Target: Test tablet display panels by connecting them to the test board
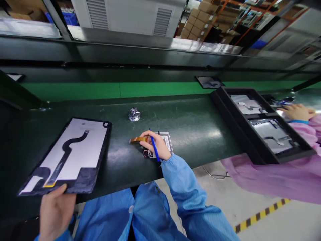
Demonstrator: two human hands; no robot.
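Note:
My left hand (57,209) grips the near edge of a tablet screen panel (87,150), thumb on top and fingers hidden underneath. The panel lies back side up at the left, with a black curved flex cable (66,150) across its silver back. Over the middle of the bench, my right hand (156,144) is closed round an amber-brown strip (138,139) pointing left; its exact kind is unclear. A thin blue stick (154,147) is also held in that hand. Partly hidden below it lies a flat white-framed piece (167,139) with small circuitry and a red wire.
A shiny metal knob-like object (134,114) stands behind my right hand. On the right is a black two-compartment tray (228,124) holding panels. A co-worker's hand (297,112) and pink sleeve are beyond it. Another panel (209,82) lies at the back.

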